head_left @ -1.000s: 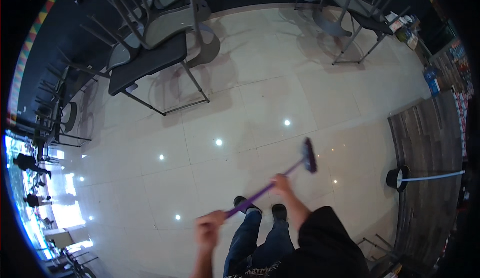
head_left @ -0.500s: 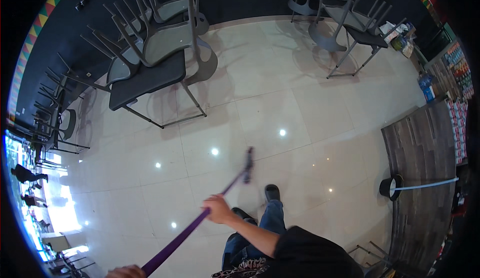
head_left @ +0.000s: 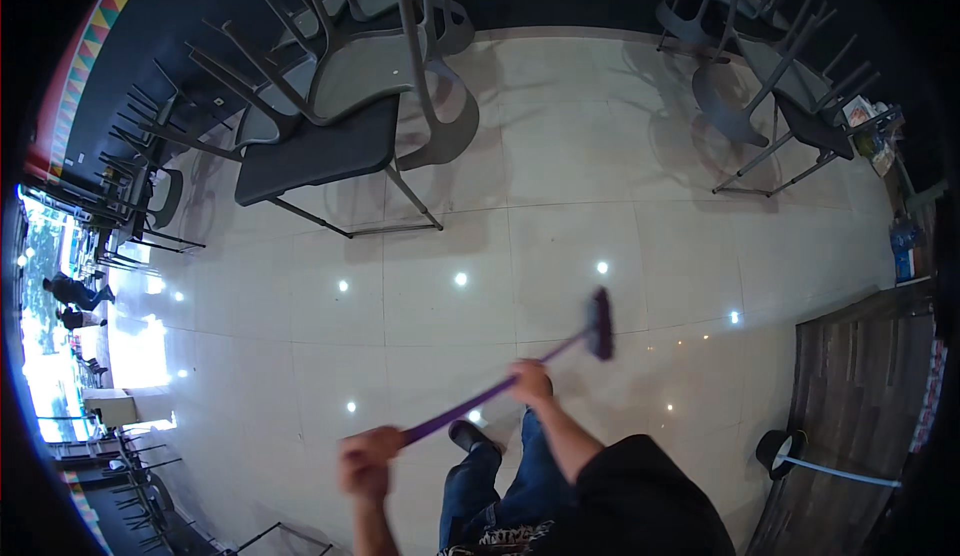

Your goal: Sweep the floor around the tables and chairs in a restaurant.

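I hold a purple-handled broom (head_left: 470, 406) with both hands over a glossy tiled floor. My left hand (head_left: 368, 461) grips the upper end of the handle at the lower left. My right hand (head_left: 532, 383) grips the handle farther down, near the middle. The dark brush head (head_left: 600, 323) rests on the pale tiles ahead and to the right of my feet. My dark shoe (head_left: 468, 436) and jeans show just below the handle.
A dark table (head_left: 315, 156) with grey chairs upturned on it stands ahead on the left. More stacked chairs (head_left: 770, 86) stand at the far right. A dark wood-look floor strip (head_left: 860, 396) lies right, with a black round base (head_left: 780, 451) and white pole on it.
The brush head has swung from the middle of the floor back toward the right. My left hand has come up into view from the lower left edge.
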{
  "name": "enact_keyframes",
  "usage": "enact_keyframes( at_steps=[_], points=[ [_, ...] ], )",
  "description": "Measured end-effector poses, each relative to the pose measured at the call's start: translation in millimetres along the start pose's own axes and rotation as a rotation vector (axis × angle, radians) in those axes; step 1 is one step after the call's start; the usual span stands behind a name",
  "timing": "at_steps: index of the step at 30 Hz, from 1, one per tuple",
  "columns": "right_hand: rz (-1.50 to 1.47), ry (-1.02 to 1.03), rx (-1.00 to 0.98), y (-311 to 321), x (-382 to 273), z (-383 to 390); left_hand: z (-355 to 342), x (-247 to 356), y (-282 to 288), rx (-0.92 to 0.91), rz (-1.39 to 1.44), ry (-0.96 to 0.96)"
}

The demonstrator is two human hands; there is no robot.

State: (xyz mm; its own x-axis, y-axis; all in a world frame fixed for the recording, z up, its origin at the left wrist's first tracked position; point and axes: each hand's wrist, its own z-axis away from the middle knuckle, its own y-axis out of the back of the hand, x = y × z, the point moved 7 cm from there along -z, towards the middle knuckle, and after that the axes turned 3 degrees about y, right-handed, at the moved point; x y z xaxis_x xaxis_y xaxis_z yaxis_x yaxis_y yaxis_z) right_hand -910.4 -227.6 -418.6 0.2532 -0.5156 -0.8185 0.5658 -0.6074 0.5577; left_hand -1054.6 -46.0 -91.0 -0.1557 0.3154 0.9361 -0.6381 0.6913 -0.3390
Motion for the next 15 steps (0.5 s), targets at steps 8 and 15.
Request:
enact_keyframes(
  at_steps=[8,15],
  points=[
    [-0.416,0.427,-0.479,-191,-222,-46,17,132,-60,-0.126,-0.576,-0.324],
    [-0.331,0.536,-0.158,-32,-257,-27,32,217,-80,-0.418,-0.318,-0.421]
  ],
)
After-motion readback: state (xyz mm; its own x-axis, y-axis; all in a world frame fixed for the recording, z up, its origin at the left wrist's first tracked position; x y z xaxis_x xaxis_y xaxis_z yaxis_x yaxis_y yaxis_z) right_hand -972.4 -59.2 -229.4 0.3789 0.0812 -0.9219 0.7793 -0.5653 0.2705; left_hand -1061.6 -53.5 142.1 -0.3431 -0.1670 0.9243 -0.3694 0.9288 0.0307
